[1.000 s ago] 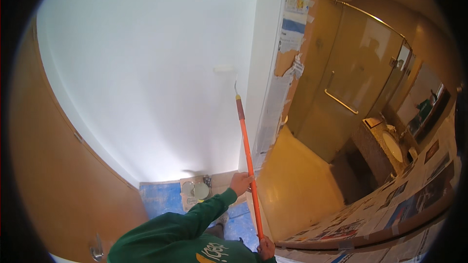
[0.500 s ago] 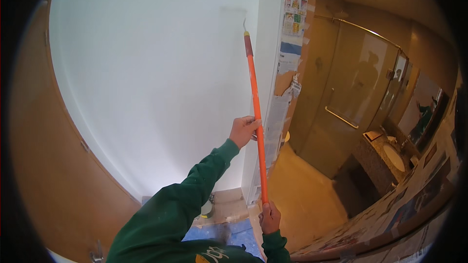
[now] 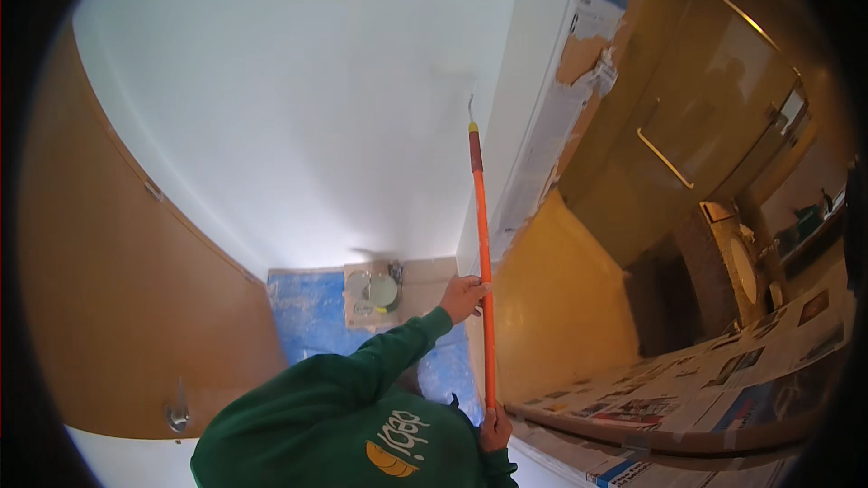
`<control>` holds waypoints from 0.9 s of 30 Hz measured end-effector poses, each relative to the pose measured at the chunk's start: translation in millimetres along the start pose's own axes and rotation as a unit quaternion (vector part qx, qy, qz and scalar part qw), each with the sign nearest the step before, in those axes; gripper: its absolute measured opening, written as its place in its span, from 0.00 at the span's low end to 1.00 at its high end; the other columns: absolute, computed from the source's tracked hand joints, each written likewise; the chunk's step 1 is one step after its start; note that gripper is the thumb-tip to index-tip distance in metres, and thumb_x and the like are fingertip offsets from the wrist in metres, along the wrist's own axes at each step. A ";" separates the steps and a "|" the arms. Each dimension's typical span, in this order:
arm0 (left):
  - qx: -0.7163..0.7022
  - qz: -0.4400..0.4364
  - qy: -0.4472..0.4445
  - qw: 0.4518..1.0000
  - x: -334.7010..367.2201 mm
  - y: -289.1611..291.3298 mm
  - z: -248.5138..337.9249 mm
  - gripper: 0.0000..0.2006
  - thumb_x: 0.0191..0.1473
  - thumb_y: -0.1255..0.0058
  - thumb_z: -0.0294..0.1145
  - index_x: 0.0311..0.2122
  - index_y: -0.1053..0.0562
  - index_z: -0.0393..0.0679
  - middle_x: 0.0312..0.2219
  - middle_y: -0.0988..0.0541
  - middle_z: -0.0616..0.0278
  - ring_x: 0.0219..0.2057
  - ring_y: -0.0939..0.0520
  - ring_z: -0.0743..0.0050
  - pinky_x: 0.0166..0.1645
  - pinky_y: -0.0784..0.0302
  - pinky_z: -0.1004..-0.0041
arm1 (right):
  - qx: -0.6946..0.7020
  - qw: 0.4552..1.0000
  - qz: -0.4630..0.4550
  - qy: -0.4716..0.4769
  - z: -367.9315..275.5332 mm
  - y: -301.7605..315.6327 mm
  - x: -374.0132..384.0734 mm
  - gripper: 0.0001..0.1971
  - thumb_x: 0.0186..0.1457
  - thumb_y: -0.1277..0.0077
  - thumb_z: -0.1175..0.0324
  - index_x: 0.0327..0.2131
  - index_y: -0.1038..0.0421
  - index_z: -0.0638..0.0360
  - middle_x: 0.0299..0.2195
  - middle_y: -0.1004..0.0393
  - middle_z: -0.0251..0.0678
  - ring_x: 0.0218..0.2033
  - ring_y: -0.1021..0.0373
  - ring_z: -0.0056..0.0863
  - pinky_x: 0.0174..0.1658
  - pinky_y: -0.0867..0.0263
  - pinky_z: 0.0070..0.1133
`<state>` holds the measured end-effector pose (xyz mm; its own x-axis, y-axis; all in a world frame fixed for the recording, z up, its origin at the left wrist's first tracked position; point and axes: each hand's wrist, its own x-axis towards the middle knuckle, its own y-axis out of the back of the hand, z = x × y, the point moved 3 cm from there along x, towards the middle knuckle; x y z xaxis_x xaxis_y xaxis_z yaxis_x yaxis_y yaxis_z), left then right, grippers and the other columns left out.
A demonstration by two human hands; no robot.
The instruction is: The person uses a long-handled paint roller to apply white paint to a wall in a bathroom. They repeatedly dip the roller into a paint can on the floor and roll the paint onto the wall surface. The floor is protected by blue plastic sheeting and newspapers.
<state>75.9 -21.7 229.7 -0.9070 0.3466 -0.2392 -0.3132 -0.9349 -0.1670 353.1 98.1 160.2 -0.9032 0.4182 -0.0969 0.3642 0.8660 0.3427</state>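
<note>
Poles: just one, a long orange pole (image 3: 485, 244) topped by a dark red grip section (image 3: 476, 152), a yellow collar (image 3: 473, 127) and one thin bent metal wire (image 3: 470, 108). Whatever's carried on the wire's end is pretty much lost against the white.
Pole spot: held at a slight lean, top tipped left, its upper part seen against the smooth white wall (image 3: 298, 99) near the white door frame (image 3: 533, 63).
Hands on it: two, both bare.
Left hand (image 3: 465, 297): closed around the pole from its left side, well above the other one; the far fingers are mostly hidden.
Left arm: stretched forward and rightward in a dark green sleeve (image 3: 398, 343).
Right hand (image 3: 495, 431): wrapped round the lower end of the pole, kept in near the body, knuckles up; that forearm is mostly cut off by the lower edge.
Round pale things: two bigger ones, a greenish container (image 3: 382, 291) and a clear-looking disc (image 3: 359, 285), set side by side on brown cardboard (image 3: 355, 318). Tub or lid for the disc can't be told.
Floor cover: blue sheeting (image 3: 307, 307), laid under the cardboard.
Lever handles: one, silvery metal (image 3: 177, 414), mounted on the brown wooden door (image 3: 136, 280).
</note>
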 end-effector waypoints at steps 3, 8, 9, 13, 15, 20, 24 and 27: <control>-0.008 -0.009 0.046 0.999 -3.1 2.9 -42.8 0.13 0.55 0.54 0.37 0.34 0.27 0.36 0.24 0.24 0.62 0.23 0.22 0.76 0.22 0.25 0.76 | -0.044 0.998 0.000 -0.033 15.6 3.9 -21.4 0.14 0.58 0.61 0.64 0.41 0.30 0.63 0.16 0.37 0.31 0.16 0.41 0.18 0.21 0.43 0.19; -0.002 0.027 0.119 0.993 5.9 14.8 -113.3 0.13 0.53 0.52 0.38 0.31 0.27 0.36 0.24 0.24 0.60 0.22 0.21 0.72 0.20 0.24 0.72 | -0.075 0.994 -0.020 -0.076 10.6 0.4 -30.8 0.15 0.58 0.61 0.64 0.40 0.30 0.63 0.16 0.35 0.33 0.16 0.40 0.20 0.21 0.42 0.21; 0.001 0.037 0.131 0.991 6.8 20.5 -125.1 0.13 0.53 0.52 0.38 0.30 0.28 0.36 0.23 0.24 0.59 0.22 0.21 0.71 0.20 0.24 0.71 | -0.086 0.994 -0.025 -0.065 20.1 -1.9 -29.1 0.15 0.57 0.61 0.64 0.40 0.30 0.64 0.16 0.35 0.33 0.16 0.39 0.20 0.21 0.42 0.21; -0.061 -0.005 0.173 0.983 30.7 31.9 -192.2 0.13 0.52 0.52 0.38 0.30 0.28 0.35 0.23 0.23 0.58 0.21 0.20 0.69 0.20 0.24 0.70 | -0.110 0.989 -0.033 -0.093 37.9 -11.7 -20.9 0.15 0.57 0.60 0.64 0.40 0.29 0.63 0.17 0.34 0.35 0.16 0.38 0.22 0.22 0.42 0.22; -0.042 0.000 0.198 0.979 35.3 31.5 -198.4 0.14 0.52 0.53 0.38 0.29 0.28 0.35 0.23 0.23 0.57 0.21 0.20 0.68 0.19 0.24 0.70 | -0.123 0.989 -0.015 -0.079 56.4 -17.1 -22.3 0.15 0.57 0.60 0.63 0.40 0.29 0.63 0.18 0.33 0.36 0.17 0.38 0.22 0.22 0.41 0.22; 0.023 -0.064 0.171 0.983 69.2 56.1 -253.9 0.13 0.53 0.55 0.38 0.32 0.29 0.36 0.24 0.22 0.56 0.23 0.20 0.65 0.24 0.23 0.65 | -0.130 0.983 -0.052 -0.118 63.7 -37.1 3.8 0.15 0.57 0.60 0.63 0.40 0.29 0.63 0.19 0.32 0.34 0.16 0.38 0.19 0.21 0.42 0.20; -0.151 -0.072 0.359 0.918 96.1 73.7 -306.4 0.11 0.53 0.55 0.38 0.36 0.30 0.40 0.27 0.22 0.59 0.27 0.21 0.66 0.29 0.23 0.61 | -0.122 0.971 -0.077 -0.190 95.2 -59.1 24.3 0.15 0.58 0.60 0.62 0.40 0.29 0.62 0.17 0.35 0.30 0.14 0.41 0.15 0.18 0.44 0.18; -0.061 -0.062 0.351 0.932 111.2 87.5 -331.4 0.11 0.52 0.53 0.38 0.37 0.30 0.43 0.28 0.22 0.62 0.27 0.21 0.66 0.32 0.24 0.60 | -0.109 0.965 -0.097 -0.217 106.4 -83.1 49.9 0.16 0.58 0.60 0.60 0.40 0.29 0.61 0.15 0.37 0.27 0.11 0.43 0.14 0.15 0.46 0.17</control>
<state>40.9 -39.5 -128.5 -0.4449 0.4568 -0.7703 -0.3299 -0.8832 -0.3332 301.9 76.1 27.4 -0.7518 0.3701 -0.5458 0.0984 0.8814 0.4621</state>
